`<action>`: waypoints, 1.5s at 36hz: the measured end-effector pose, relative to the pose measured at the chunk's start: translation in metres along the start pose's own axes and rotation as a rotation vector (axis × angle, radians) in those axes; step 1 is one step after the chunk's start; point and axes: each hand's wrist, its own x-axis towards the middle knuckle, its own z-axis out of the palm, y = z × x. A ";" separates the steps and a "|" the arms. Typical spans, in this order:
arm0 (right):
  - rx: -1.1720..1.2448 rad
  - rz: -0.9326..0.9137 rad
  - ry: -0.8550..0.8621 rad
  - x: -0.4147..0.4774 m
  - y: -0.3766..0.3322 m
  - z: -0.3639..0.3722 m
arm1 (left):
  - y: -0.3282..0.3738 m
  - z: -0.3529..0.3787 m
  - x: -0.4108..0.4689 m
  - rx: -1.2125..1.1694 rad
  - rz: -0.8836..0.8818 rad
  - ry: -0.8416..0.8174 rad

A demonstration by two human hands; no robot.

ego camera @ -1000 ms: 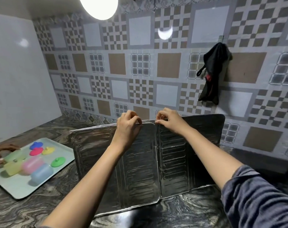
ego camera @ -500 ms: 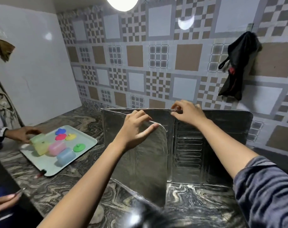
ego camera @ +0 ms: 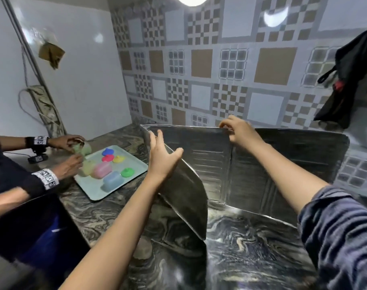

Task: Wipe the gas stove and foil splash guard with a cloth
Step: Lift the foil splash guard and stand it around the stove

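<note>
I see a marbled dark counter [ego camera: 107,214] below a patterned tile wall, with the foil splash guard [ego camera: 262,164] standing at the far side, its left panel swung toward me. My right hand [ego camera: 239,130] pinches its top edge; my left hand [ego camera: 161,158] lies spread against the left panel.

A patterned tile wall [ego camera: 201,65] in brown, grey and white fills the upper centre and right, a plain white wall [ego camera: 78,65] the upper left, a round lamp [ego camera: 192,0] glows at top centre, and a dark marbled counter [ego camera: 241,248] spans the bottom.
</note>
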 end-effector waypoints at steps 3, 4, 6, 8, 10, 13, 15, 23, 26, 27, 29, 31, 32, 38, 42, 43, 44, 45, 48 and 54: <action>-0.048 -0.030 0.041 0.004 0.008 -0.009 | -0.004 0.001 0.005 -0.117 -0.098 -0.009; -0.060 -0.034 0.058 0.005 0.011 -0.012 | -0.003 0.003 0.005 -0.159 -0.123 -0.012; -0.074 -0.030 0.090 0.004 0.018 -0.019 | 0.002 0.005 0.006 -0.226 -0.157 -0.029; -0.102 -0.007 0.110 0.001 0.029 -0.027 | 0.000 0.011 0.013 -0.315 -0.155 -0.055; -0.159 0.019 0.133 -0.002 0.042 -0.035 | -0.003 0.023 0.019 -0.342 -0.127 -0.101; -0.261 0.054 0.170 -0.008 0.065 -0.048 | 0.014 0.035 0.016 -0.403 -0.048 -0.192; -0.269 0.124 0.203 -0.013 0.079 -0.056 | 0.021 0.048 0.015 -0.464 -0.028 -0.239; -0.305 0.442 0.309 -0.041 0.123 -0.074 | 0.051 0.096 0.020 -0.587 0.055 -0.420; -0.348 0.560 0.321 -0.055 0.139 -0.078 | 0.060 0.115 0.022 -0.639 0.039 -0.479; -0.362 0.588 0.334 -0.060 0.144 -0.080 | 0.063 0.122 0.023 -0.648 0.047 -0.499; -0.386 0.633 0.368 -0.070 0.151 -0.085 | 0.070 0.134 0.024 -0.657 0.047 -0.544; -0.389 0.674 0.403 -0.078 0.156 -0.092 | 0.077 0.149 0.026 -0.685 0.048 -0.586; -0.383 0.696 0.416 -0.083 0.160 -0.096 | 0.081 0.156 0.025 -0.703 0.055 -0.608; -0.362 0.819 0.511 -0.114 0.187 -0.125 | 0.110 0.190 0.014 -0.767 0.098 -0.712; -0.368 0.845 0.536 -0.138 0.206 -0.145 | 0.131 0.211 -0.001 -0.806 0.112 -0.722; -0.373 0.841 0.540 -0.144 0.211 -0.150 | 0.135 0.216 -0.006 -0.804 0.125 -0.726; -0.380 0.831 0.541 -0.150 0.215 -0.154 | 0.139 0.221 -0.010 -0.799 0.138 -0.732; -0.387 0.825 0.539 -0.156 0.219 -0.159 | 0.143 0.226 -0.015 -0.811 0.145 -0.741; -0.397 0.837 0.522 -0.176 0.231 -0.172 | 0.154 0.240 -0.032 -0.828 0.125 -0.768; -0.398 0.836 0.526 -0.206 0.257 -0.197 | 0.178 0.271 -0.062 -0.843 0.068 -0.775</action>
